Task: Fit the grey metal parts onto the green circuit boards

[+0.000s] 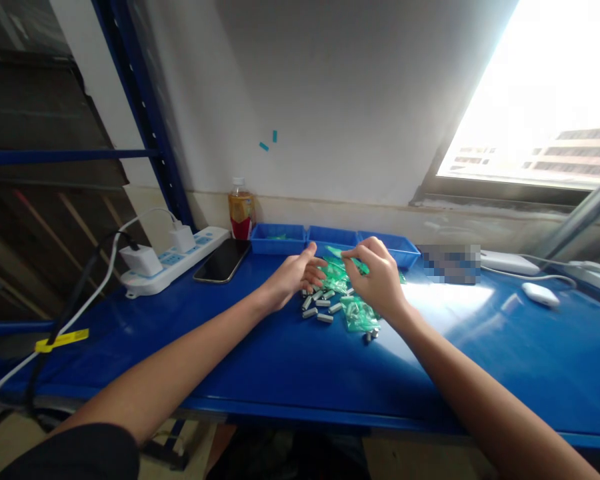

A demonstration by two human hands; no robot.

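My left hand [296,275] hovers over the left side of a small pile, its thumb raised and its fingers apart, with nothing seen in it. Across from it, my right hand [377,272] pinches the edge of a green plastic bag [334,252] between thumb and fingertips. Under and between the hands lie more green bags [336,275]. Several short silvery metal cylinders [324,318] are scattered loose on the blue table. Nearer to me, one green bag [360,315] with pale pieces inside rests below my right hand.
Three joined blue bins [279,247] line the wall; the left one holds something green. To the left are a drink bottle [241,210], a phone [223,261] and a power strip [175,261] with plugs and cables. A white earbud case [540,294] and a white adapter [509,262] lie right.
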